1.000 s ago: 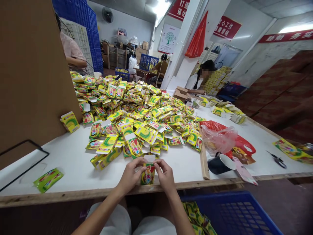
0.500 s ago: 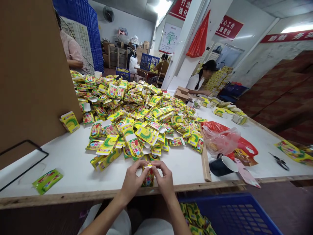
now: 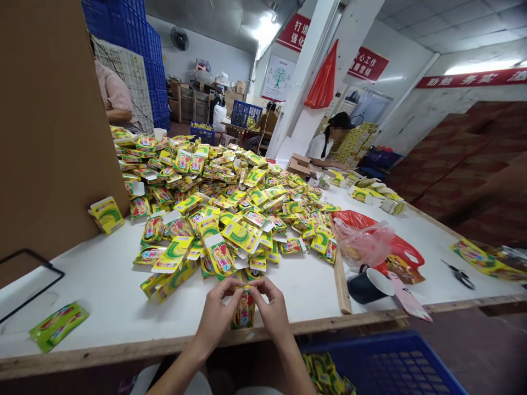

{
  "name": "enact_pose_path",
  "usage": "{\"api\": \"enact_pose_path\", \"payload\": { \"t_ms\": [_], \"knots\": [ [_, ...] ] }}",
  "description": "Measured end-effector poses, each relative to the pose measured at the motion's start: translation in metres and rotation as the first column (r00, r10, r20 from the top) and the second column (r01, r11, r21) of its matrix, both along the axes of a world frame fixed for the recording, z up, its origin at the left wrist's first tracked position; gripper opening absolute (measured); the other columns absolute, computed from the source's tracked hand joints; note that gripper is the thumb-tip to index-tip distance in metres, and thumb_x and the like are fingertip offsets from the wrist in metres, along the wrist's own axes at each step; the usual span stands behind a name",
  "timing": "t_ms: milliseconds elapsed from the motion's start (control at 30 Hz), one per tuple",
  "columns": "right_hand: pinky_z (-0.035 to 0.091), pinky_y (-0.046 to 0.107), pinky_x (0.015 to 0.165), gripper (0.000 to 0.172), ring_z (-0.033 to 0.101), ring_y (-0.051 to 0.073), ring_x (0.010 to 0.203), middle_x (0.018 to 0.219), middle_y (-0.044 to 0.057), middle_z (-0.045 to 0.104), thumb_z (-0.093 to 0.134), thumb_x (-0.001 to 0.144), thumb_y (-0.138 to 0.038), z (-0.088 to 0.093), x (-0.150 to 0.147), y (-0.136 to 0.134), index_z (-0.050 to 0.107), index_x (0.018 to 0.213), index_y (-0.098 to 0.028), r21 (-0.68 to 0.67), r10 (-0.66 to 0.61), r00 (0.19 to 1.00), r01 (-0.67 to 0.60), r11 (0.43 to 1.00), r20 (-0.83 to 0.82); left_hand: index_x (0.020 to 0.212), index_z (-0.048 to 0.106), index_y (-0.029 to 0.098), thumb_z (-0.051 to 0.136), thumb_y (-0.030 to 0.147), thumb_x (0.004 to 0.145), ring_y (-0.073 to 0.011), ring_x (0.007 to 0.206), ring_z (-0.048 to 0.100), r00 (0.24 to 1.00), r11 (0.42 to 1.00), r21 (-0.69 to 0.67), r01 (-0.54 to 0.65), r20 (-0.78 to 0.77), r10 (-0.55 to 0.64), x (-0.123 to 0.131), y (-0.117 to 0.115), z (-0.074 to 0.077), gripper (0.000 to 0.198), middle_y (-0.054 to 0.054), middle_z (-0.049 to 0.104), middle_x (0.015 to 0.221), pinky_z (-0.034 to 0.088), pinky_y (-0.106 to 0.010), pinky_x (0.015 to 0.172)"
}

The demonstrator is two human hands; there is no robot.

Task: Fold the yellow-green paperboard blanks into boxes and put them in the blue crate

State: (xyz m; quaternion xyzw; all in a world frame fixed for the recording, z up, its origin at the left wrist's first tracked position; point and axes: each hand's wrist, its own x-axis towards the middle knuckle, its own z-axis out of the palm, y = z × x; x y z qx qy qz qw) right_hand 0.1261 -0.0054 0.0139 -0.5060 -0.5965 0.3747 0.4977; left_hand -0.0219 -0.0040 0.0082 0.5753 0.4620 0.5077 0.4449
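Pinching the small carton [image 3: 244, 308] between them, left hand [image 3: 217, 315] and right hand [image 3: 272, 310] press fingertips together at its top.

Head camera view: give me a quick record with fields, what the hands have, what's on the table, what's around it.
Held: small box, upright at the near table edge
Grip: left hand and right hand both pinch its top
Behind hands: pile of boxes on the white table
Right: wooden strip, black cup on its side, red bag, scissors
Left: green packet, cardboard sheet
Below: blue crate
Others: seated person at the far side
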Motion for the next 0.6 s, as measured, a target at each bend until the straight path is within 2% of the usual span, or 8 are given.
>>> {"api": "enact_pose_path", "payload": {
  "t_ms": [200, 267, 300, 367, 433, 467, 533, 600],
  "knots": [
    [0.052, 0.033, 0.075, 0.007, 0.067, 0.023, 0.083, 0.084, -0.001, 0.07, 0.061, 0.08, -0.03, -0.013, -0.006, -0.004, 0.065, 0.085, -0.028, -0.007, 0.046, 0.993, -0.047, 0.999, -0.105, 0.092, 0.067, 0.019, 0.054, 0.027, 0.084, -0.0197, 0.086, 0.063, 0.998, 0.996, 0.056, 0.066, -0.02, -0.065, -0.004, -0.008, -0.003, 0.016, -0.006, 0.067, 0.09, 0.051, -0.031, 0.078],
    [0.052, 0.033, 0.076, 0.008, 0.066, 0.023, 0.083, 0.084, 0.0, 0.07, 0.059, 0.081, -0.031, -0.009, -0.002, -0.009, 0.065, 0.086, -0.028, -0.007, 0.019, 0.997, -0.019, 1.0, -0.079, 0.094, 0.064, 0.02, 0.054, 0.028, 0.085, -0.0199, 0.088, 0.062, 0.997, 0.995, 0.083, 0.046, -0.067, -0.041, -0.007, -0.01, -0.002, 0.016, -0.006, 0.066, 0.093, 0.051, -0.032, 0.078],
    [0.052, 0.032, 0.075, 0.01, 0.065, 0.023, 0.082, 0.084, 0.001, 0.069, 0.057, 0.083, -0.032, -0.004, 0.005, -0.013, 0.065, 0.086, -0.027, -0.006, -0.021, 0.999, 0.021, 1.0, -0.045, 0.096, 0.062, 0.02, 0.054, 0.029, 0.085, -0.0199, 0.088, 0.062, 0.995, 0.995, 0.095, -0.002, -0.098, 0.012, -0.009, -0.011, -0.002, 0.017, -0.006, 0.065, 0.094, 0.05, -0.032, 0.078],
    [0.051, 0.032, 0.073, 0.016, 0.064, 0.024, 0.081, 0.084, 0.003, 0.068, 0.053, 0.084, -0.036, 0.009, 0.03, -0.025, 0.065, 0.086, -0.025, 0.013, -0.147, 0.986, 0.147, 0.989, 0.073, 0.1, 0.056, 0.02, 0.055, 0.032, 0.083, -0.0202, 0.085, 0.061, 0.969, 0.976, 0.106, -0.187, -0.145, 0.202, -0.015, -0.007, -0.003, 0.02, -0.006, 0.062, 0.094, 0.05, -0.033, 0.075],
    [0.048, 0.035, 0.078, 0.021, 0.062, 0.025, 0.087, 0.088, 0.006, 0.067, 0.053, 0.084, -0.039, 0.023, 0.066, -0.039, 0.067, 0.085, -0.023, 0.07, -0.275, 0.931, 0.265, 0.962, 0.24, 0.103, 0.048, 0.02, 0.056, 0.034, 0.082, -0.0202, 0.081, 0.061, 0.915, 0.928, 0.078, -0.363, -0.157, 0.371, -0.022, 0.003, -0.004, 0.027, -0.006, 0.06, 0.094, 0.05, -0.034, 0.072],
    [0.046, 0.037, 0.084, 0.021, 0.06, 0.027, 0.092, 0.092, 0.007, 0.067, 0.056, 0.081, -0.04, 0.029, 0.085, -0.046, 0.068, 0.083, -0.022, 0.104, -0.298, 0.895, 0.28, 0.954, 0.331, 0.106, 0.044, 0.02, 0.056, 0.035, 0.082, -0.0201, 0.08, 0.062, 0.904, 0.916, 0.05, -0.397, -0.153, 0.4, -0.026, 0.009, -0.004, 0.03, -0.006, 0.06, 0.095, 0.05, -0.034, 0.071],
    [0.041, 0.04, 0.091, 0.023, 0.057, 0.029, 0.1, 0.098, 0.009, 0.066, 0.06, 0.077, -0.043, 0.036, 0.115, -0.058, 0.07, 0.08, -0.023, 0.129, -0.32, 0.834, 0.294, 0.947, 0.449, 0.11, 0.039, 0.021, 0.057, 0.034, 0.081, -0.0198, 0.078, 0.063, 0.918, 0.927, -0.003, -0.375, -0.14, 0.371, -0.03, 0.024, -0.004, 0.036, -0.006, 0.061, 0.095, 0.051, -0.034, 0.069],
    [0.043, 0.038, 0.089, 0.026, 0.058, 0.029, 0.101, 0.099, 0.009, 0.066, 0.059, 0.077, -0.045, 0.036, 0.128, -0.065, 0.07, 0.081, -0.022, 0.108, -0.331, 0.816, 0.32, 0.941, 0.474, 0.114, 0.036, 0.021, 0.057, 0.03, 0.081, -0.0195, 0.076, 0.064, 0.937, 0.941, -0.03, -0.337, -0.112, 0.332, -0.031, 0.035, -0.003, 0.041, -0.005, 0.062, 0.093, 0.051, -0.034, 0.069]
  ]
}}
